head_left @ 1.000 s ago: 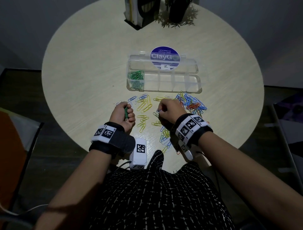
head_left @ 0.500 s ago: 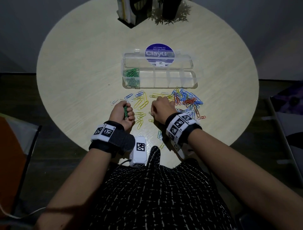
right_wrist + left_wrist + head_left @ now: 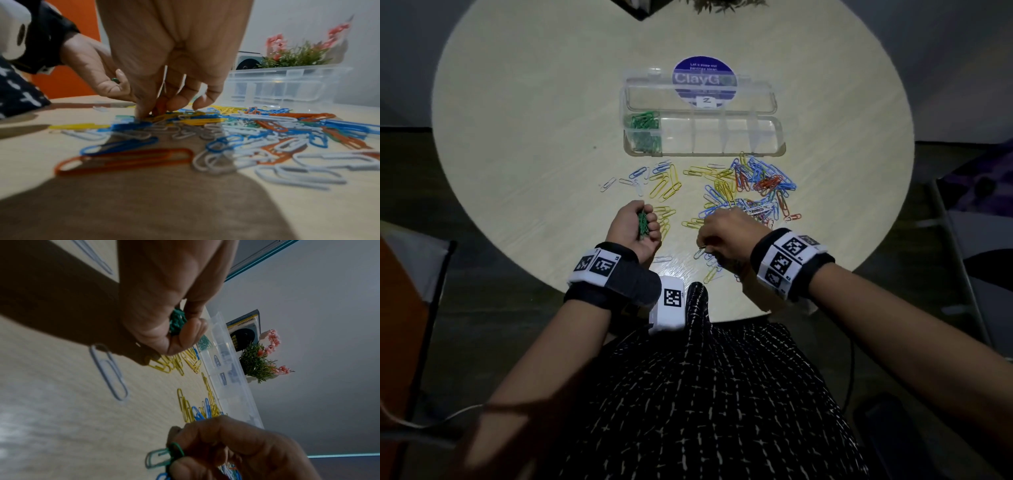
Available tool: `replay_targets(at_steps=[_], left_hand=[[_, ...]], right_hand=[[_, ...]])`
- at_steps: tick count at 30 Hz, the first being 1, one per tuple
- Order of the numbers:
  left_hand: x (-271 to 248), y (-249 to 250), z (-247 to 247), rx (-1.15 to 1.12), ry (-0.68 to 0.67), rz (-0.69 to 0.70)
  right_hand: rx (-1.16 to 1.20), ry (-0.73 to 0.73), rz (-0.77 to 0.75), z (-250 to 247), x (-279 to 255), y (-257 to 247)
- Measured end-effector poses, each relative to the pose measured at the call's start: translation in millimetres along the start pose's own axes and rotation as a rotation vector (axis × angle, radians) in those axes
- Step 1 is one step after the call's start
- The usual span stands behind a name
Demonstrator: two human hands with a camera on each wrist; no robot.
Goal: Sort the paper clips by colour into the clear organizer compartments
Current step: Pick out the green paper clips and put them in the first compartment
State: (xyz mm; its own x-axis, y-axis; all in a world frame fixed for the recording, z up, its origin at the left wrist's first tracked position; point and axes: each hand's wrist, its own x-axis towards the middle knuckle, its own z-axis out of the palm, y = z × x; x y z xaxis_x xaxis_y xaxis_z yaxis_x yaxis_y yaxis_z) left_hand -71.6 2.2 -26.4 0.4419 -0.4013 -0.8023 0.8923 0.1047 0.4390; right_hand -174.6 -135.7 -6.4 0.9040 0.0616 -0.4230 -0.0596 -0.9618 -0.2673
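The clear organizer [image 3: 774, 145] lies open at mid-table, with green clips [image 3: 643, 132] in its leftmost compartment; its other compartments look bare. Loose clips [image 3: 753, 186] in yellow, blue, white and orange lie scattered in front of it. My left hand [image 3: 643, 222] rests on the table and grips a bunch of green clips [image 3: 176, 322] in its curled fingers. To its right, my right hand [image 3: 705, 251] reaches down into the near end of the scatter. It pinches one green clip [image 3: 164, 457] between thumb and finger. The organizer [image 3: 287, 84] stands behind the pile [image 3: 246, 138].
A purple round sticker [image 3: 703, 78] shows through the organizer's open lid. A potted plant with pink flowers [image 3: 261, 360] and a box [image 3: 244, 331] stand at the table's far edge. A white tagged device [image 3: 671, 305] sits at the near edge. An orange chair [image 3: 400, 325] is at the left.
My right hand has drawn back from the middle of the scatter toward the near edge and now pinches a green clip. The left hand has kept still with its green bunch.
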Motion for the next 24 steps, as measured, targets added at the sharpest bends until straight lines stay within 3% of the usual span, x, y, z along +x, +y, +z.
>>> replay_targets(at_steps=[8, 14, 17, 20, 24], left_hand=[[-2, -4, -2, -0.039, 0.006, 0.011], [-1, -11, 8, -0.19, -0.024, 0.022], [0, -13, 15, -0.307, -0.092, -0.036], [2, -16, 20, -0.244, -0.094, -0.074], [4, -8, 29, -0.009, -0.058, -0.05]], right_hand=[[-0.195, -0.039, 0.066, -1, -3, -10], [0.421, 0.449, 0.225, -6, 5, -39], [0.466, 0.454, 0.176, -9, 11, -55], [0.515, 0.494, 0.172, -17, 9, -50], [0.639, 0.632, 0.362, -29, -1, -12]])
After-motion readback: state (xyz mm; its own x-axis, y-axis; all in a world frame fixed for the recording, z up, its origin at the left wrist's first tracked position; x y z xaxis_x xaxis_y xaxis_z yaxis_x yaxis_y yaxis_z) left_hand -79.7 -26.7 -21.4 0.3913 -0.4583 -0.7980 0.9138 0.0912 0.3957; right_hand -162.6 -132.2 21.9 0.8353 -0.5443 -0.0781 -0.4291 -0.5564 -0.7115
